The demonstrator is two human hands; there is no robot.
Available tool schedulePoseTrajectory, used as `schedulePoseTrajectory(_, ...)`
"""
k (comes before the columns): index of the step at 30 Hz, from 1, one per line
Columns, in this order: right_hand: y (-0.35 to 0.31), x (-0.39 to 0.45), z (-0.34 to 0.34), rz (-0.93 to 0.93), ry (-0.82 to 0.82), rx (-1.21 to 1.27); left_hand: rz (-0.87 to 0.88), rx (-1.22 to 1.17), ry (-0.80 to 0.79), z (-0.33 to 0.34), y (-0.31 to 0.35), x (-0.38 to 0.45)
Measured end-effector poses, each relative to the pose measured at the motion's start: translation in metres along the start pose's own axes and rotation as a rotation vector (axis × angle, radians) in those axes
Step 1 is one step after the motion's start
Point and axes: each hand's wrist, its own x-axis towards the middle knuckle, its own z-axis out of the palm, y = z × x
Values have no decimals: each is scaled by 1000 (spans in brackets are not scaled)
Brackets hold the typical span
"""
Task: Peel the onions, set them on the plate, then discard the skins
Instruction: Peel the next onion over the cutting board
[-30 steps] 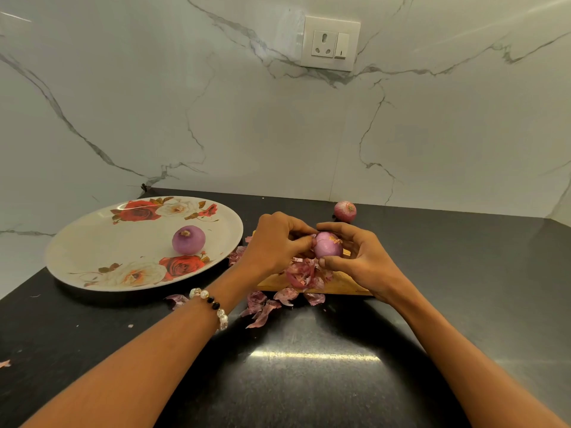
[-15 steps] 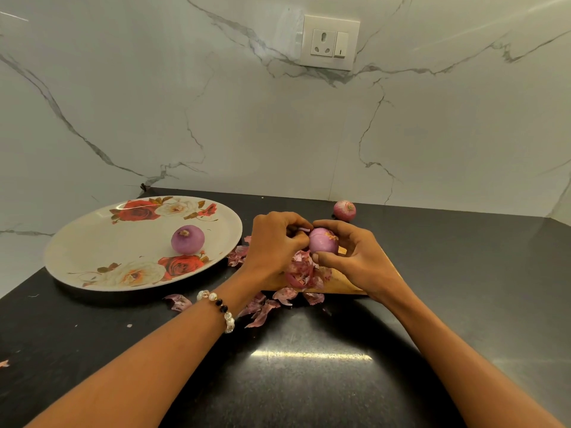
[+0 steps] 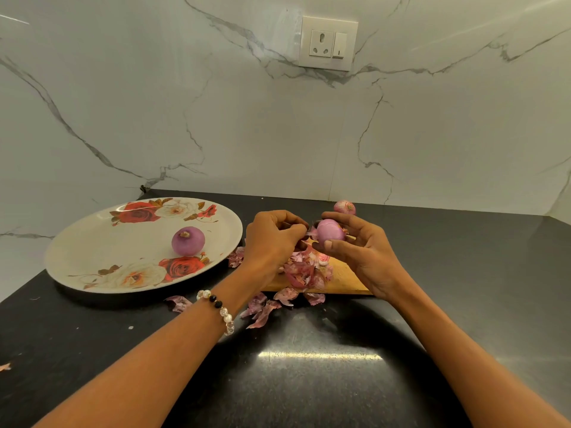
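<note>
My right hand (image 3: 364,257) holds a small purple onion (image 3: 330,231) above a wooden board (image 3: 346,281), thumb under it and fingers curled over its top. Just left of it, my left hand (image 3: 272,239) pinches a strip of skin (image 3: 311,232) that still hangs from the onion. One peeled onion (image 3: 188,240) lies on the flowered white plate (image 3: 92,242) at the left. An unpeeled onion (image 3: 344,207) sits on the counter behind my right hand. Loose skins (image 3: 304,271) are piled on the board and spill onto the counter in front.
The black counter (image 3: 309,381) runs to a marble wall with a socket (image 3: 327,44) above. More skin scraps (image 3: 179,302) lie near the plate's front rim. A small scrap (image 3: 5,366) lies at the far left edge.
Both hands have risen a little with the onion. My left hand has drawn away to the left, pulling a strip of skin off the onion's side.
</note>
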Motion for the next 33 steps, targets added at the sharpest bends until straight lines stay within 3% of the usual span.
schedulePoseTrajectory(9, -4, -1, 9, 70, -14, 214, -257, -312, 4, 5, 1, 0)
schedulePoseTrajectory(13, -7, 1, 4, 99, 41, 314, -252, -485, -29, -2, 10, -2)
schedulePoseTrajectory(14, -9, 1, 2, 98, 50, 305, -223, -452, -54, -4, 9, -1)
schedulePoseTrajectory(18, -7, 0, -3, 47, 21, 71, -21, 74, -100, -5, 2, 1)
schedulePoseTrajectory(22, 0, 1, -5, -33, -3, -294, 127, 313, -66, -3, -1, 0)
schedulePoseTrajectory(26, -1, 0, -5, -87, -23, -412, 213, 291, -19, -4, 0, 3)
schedulePoseTrajectory(33, -2, 1, -5, -116, -45, -461, 490, 235, -104, -5, -1, 4)
